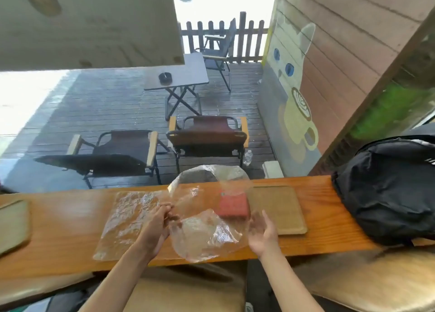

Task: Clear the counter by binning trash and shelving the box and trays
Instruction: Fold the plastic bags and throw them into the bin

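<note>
Left hand (157, 220) grip pinched on crumpled clear plastic bag (207, 217), lifted over orange wooden tabletop (70, 217). Right hand (263, 231) open, touching bag's edge. Red box (233, 204) behind bag, beside tan tray (280, 208). Flat clear plastic sheet (127, 220) lies left.

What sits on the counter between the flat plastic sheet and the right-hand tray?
In the head view, the red box, seen through the clear plastic bag the left hand holds up.
</note>
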